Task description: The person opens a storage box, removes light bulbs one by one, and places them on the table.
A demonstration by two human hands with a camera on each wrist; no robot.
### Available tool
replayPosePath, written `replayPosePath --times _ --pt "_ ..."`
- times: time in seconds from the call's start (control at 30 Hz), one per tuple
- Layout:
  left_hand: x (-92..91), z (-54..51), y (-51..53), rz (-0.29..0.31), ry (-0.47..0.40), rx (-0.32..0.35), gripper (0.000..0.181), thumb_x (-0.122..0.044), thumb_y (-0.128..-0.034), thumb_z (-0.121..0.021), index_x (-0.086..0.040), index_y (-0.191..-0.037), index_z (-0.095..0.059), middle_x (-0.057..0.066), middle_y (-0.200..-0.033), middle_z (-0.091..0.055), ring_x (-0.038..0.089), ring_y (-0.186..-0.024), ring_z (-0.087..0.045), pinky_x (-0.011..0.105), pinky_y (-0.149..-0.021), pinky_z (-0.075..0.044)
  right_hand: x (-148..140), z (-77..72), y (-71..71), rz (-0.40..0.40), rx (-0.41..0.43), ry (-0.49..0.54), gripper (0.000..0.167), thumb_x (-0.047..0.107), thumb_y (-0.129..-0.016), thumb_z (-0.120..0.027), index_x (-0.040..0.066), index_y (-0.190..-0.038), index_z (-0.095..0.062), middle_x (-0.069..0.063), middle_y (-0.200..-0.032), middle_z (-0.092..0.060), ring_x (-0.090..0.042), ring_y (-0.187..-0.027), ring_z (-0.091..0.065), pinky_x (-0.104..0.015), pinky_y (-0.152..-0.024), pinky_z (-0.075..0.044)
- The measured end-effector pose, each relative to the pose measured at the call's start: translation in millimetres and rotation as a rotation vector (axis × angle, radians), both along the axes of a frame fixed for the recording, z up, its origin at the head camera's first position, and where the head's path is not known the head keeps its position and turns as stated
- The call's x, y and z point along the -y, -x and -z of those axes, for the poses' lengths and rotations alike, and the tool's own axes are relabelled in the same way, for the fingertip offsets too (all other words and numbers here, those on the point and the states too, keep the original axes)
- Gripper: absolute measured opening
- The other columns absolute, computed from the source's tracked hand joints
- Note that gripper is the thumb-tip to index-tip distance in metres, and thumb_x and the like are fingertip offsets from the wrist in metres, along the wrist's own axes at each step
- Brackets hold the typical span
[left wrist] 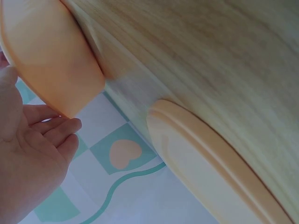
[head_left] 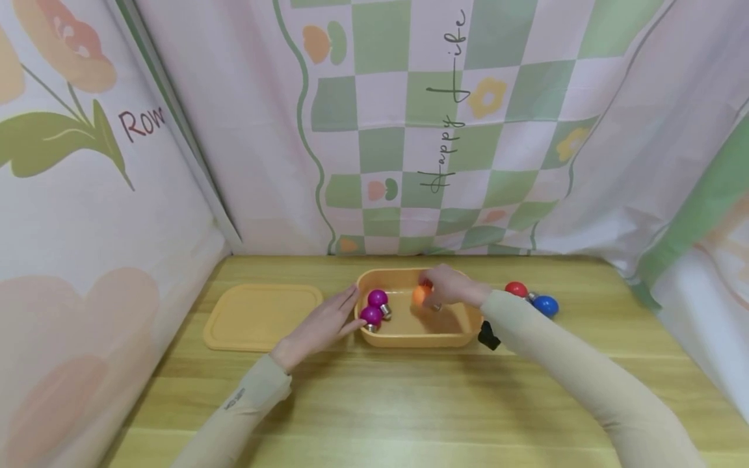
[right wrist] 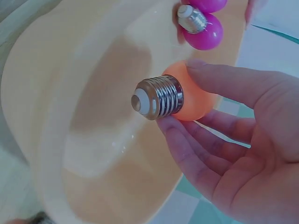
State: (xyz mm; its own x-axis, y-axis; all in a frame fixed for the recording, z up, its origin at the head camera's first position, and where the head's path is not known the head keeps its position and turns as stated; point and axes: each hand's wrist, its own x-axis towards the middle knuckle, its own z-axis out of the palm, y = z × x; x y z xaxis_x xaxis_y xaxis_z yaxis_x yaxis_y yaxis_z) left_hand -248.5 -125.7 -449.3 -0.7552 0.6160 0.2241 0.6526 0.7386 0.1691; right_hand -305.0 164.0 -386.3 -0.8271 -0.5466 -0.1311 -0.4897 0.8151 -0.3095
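Note:
In the head view, an orange light bulb (head_left: 419,297) is held by my right hand (head_left: 449,286) inside the yellow-orange plastic container (head_left: 421,340). Thumb and fingers pinch its round part; the right wrist view shows its metal screw base (right wrist: 159,98) pointing away from the palm. Two purple bulbs, one (head_left: 377,298) behind the other (head_left: 370,316), lie touching at the container's left end. My left hand (head_left: 320,324) rests against the left rim, fingers fairly straight along it and thumb toward the front corner. From the left wrist, its fingertips touch the container's outer wall (left wrist: 60,56).
Flat on the wooden table (head_left: 374,403), left of the container, lies a matching lid (head_left: 263,317). To the right are a red bulb (head_left: 516,288) and a blue bulb (head_left: 547,305). A black object (head_left: 488,336) shows under my right wrist. Patterned curtains (head_left: 380,149) hang behind the table.

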Motion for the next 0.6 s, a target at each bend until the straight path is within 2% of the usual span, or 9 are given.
replayPosePath --times 0.13,0.27,0.4,0.6 --pt "0.3 -0.8 -0.4 0.003 -0.010 0.004 0.070 -0.041 -0.1018 -0.052 0.010 -0.148 -0.035 0.027 -0.156 -0.035 0.040 -0.141 -0.044 0.048 -0.118 -0.039 -8 -4.6 -3.2 -0.022 -0.010 0.068 0.021 0.009 -0.076 -0.078 0.002 -0.091 -0.066 -0.005 -0.079 -0.067 -0.013 -0.071 -0.056 -0.022 -0.062 -0.044" --pt "0.7 -1.0 -0.8 0.008 -0.024 0.000 0.069 -0.039 -0.1015 -0.053 0.010 -0.147 -0.036 0.029 -0.154 -0.037 0.041 -0.140 -0.045 0.049 -0.117 -0.040 -17 -9.6 -5.6 -0.039 -0.050 0.079 0.019 0.009 -0.077 -0.078 0.000 -0.090 -0.066 -0.006 -0.078 -0.065 -0.013 -0.069 -0.052 -0.022 -0.061 -0.042" --pt "0.5 -1.3 -1.3 0.011 -0.020 -0.006 0.069 -0.039 -0.1015 -0.053 0.011 -0.147 -0.037 0.028 -0.154 -0.037 0.041 -0.140 -0.045 0.049 -0.117 -0.041 -25 -15.3 -8.1 -0.014 -0.060 0.076 0.015 0.009 -0.079 -0.076 0.002 -0.088 -0.067 -0.004 -0.075 -0.063 -0.013 -0.067 -0.048 -0.022 -0.059 -0.038" --pt "0.4 -0.5 -1.4 0.010 -0.019 -0.002 0.070 -0.040 -0.1015 -0.053 0.010 -0.147 -0.036 0.028 -0.155 -0.036 0.041 -0.140 -0.045 0.048 -0.117 -0.040 -38 -24.3 -12.2 0.008 -0.041 0.107 0.010 0.011 -0.085 -0.073 0.003 -0.090 -0.069 -0.002 -0.072 -0.068 -0.009 -0.062 -0.054 -0.022 -0.058 -0.045"
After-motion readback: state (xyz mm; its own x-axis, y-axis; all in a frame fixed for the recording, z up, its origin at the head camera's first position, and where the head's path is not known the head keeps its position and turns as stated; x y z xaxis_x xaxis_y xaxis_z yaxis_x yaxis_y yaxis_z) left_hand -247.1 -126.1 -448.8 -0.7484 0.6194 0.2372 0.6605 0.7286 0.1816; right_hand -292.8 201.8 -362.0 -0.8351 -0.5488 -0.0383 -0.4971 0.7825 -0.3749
